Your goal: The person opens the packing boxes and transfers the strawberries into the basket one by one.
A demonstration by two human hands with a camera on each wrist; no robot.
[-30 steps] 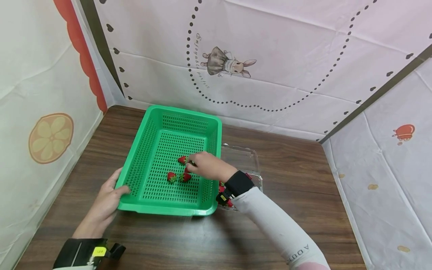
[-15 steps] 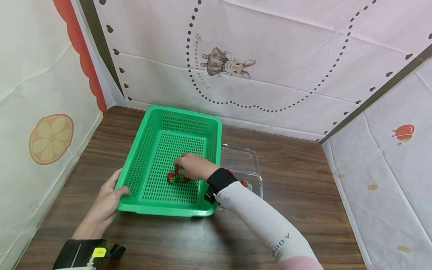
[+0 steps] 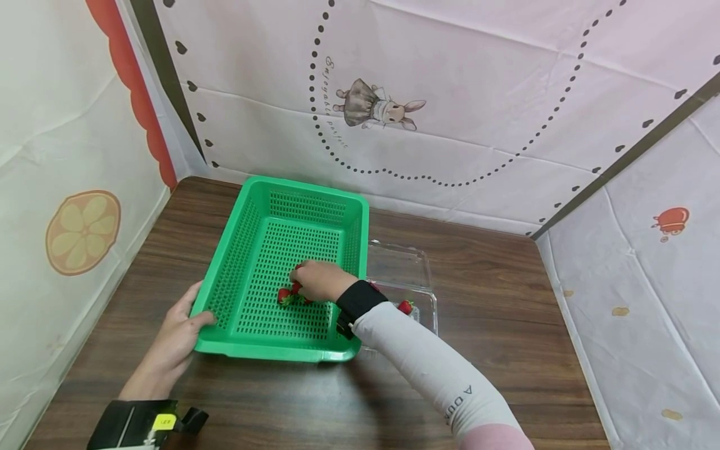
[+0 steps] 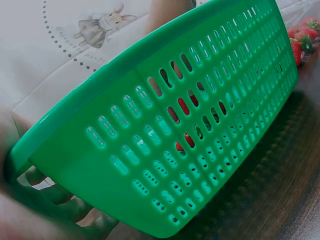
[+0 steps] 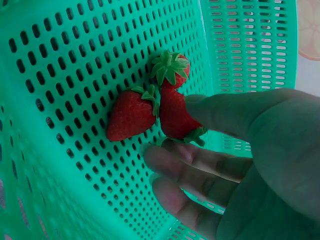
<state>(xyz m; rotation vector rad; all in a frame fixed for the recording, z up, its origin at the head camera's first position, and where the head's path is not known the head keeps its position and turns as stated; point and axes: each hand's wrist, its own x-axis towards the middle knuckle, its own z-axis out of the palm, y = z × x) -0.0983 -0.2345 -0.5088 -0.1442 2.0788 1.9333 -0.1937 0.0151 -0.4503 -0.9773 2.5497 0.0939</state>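
The right hand (image 3: pixel 317 280) reaches into the green perforated plastic basket (image 3: pixel 236 275) on the dark wooden table (image 3: pixel 495 350). Its thumb and forefinger pinch one of three small red strawberries (image 5: pixel 172 117) clustered on the basket floor; from the head view the hand hides most of them. The left hand (image 3: pixel 177 328) curls around the basket's rim at 8 o'clock, fingertips hidden under it. At 3 o'clock, a clear plastic clamshell box (image 3: pixel 413 275) holds more strawberries (image 3: pixel 405 306), partly covered by the sleeve.
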